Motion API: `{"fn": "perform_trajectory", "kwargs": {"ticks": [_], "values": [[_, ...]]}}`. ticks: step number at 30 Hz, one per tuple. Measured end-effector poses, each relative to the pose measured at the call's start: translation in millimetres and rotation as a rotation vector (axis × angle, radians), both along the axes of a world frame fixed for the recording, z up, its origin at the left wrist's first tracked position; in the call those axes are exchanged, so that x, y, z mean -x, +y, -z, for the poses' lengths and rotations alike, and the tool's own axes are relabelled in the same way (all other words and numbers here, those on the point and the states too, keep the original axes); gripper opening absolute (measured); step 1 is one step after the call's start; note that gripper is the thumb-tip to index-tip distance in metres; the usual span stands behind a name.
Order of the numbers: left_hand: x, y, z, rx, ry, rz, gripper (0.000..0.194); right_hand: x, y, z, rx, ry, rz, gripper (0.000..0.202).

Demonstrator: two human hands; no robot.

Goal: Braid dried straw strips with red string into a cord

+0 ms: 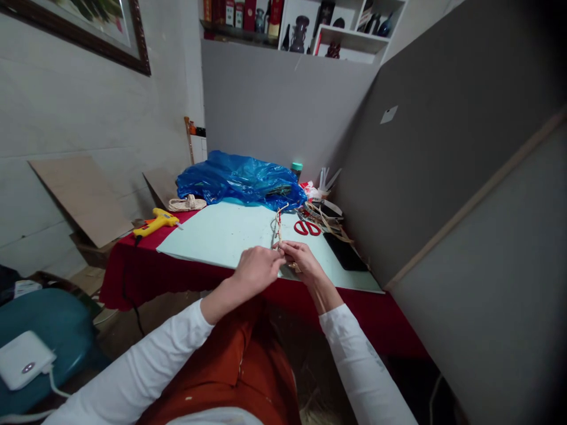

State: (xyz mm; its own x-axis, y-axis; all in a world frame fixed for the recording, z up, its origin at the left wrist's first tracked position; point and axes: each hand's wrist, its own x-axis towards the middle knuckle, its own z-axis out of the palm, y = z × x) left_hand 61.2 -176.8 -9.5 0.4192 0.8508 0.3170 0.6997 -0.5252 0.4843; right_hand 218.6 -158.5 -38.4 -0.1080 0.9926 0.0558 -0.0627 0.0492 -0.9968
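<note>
Both hands meet over the table's front edge, around a thin beige cord (pixel 279 227) that looks like twisted or braided straw, with a bit of red near its top. My left hand (pixel 257 270) is closed, its fingertips pinching at the cord's lower end. Right beside it, my right hand (pixel 305 261) is closed too, thumb and fingers pressed on the same piece. A small pale bit (pixel 294 267) shows under the right fingers. The fingers hide exactly how the cord is gripped. Red-handled scissors (pixel 307 228) lie just beyond the right hand.
A pale board (pixel 212 233) covers the red tablecloth (pixel 163 280). On the left are a yellow glue gun (pixel 156 222) and a woven straw slipper (pixel 188 203). A blue plastic bag (pixel 239 177) fills the back. At right, a dark flat object (pixel 345 252) lies near a grey partition (pixel 425 147).
</note>
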Motion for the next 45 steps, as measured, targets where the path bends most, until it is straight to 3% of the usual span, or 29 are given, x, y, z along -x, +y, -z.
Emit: {"fn": "perform_trajectory", "kwargs": {"ticks": [2, 4, 7, 11, 17, 23, 29, 37, 41, 45], "values": [[8, 17, -5.1, 0.173, -0.297, -0.066, 0.024, 1, 0, 0.1, -0.01, -0.001, 0.0, 0.033], [10, 34, -6.9, 0.566, -0.625, 0.041, 0.012, 3, -1, -0.5, -0.02, -0.016, -0.007, 0.034], [2, 51, -3.3, 0.858, -0.684, 0.218, 0.007, 6, -3, -1.3, -0.034, -0.059, -0.021, 0.036], [-8, 59, 3.2, 1.012, -0.675, 0.317, 0.007, 3, -4, -1.5, -0.049, -0.177, -0.044, 0.034], [-6, 57, 9.9, 1.036, -0.665, 0.27, 0.006, -5, -5, -7.3, -0.119, -0.472, -0.055, 0.028], [-12, 52, 18.3, 0.897, -0.704, 0.129, 0.012, 3, -19, -4.7, -0.304, -0.775, 0.184, 0.021], [-13, 53, 22.2, 0.853, -0.743, 0.078, 0.013, 3, -26, 3.7, -0.397, -0.934, 0.225, 0.023], [-13, 51, 22.3, 0.841, -0.773, 0.068, 0.012, -4, -28, -12.1, -0.363, -0.974, 0.242, 0.028], [-15, 53, 24.1, 0.855, -0.791, 0.075, 0.014, 17, -41, -17.5, -0.346, -1.116, 0.337, 0.028], [-11, 54, 22.7, 0.895, -0.827, 0.105, 0.006, 55, -57, -8.1, -0.31, -1.404, 0.383, 0.025]]}}
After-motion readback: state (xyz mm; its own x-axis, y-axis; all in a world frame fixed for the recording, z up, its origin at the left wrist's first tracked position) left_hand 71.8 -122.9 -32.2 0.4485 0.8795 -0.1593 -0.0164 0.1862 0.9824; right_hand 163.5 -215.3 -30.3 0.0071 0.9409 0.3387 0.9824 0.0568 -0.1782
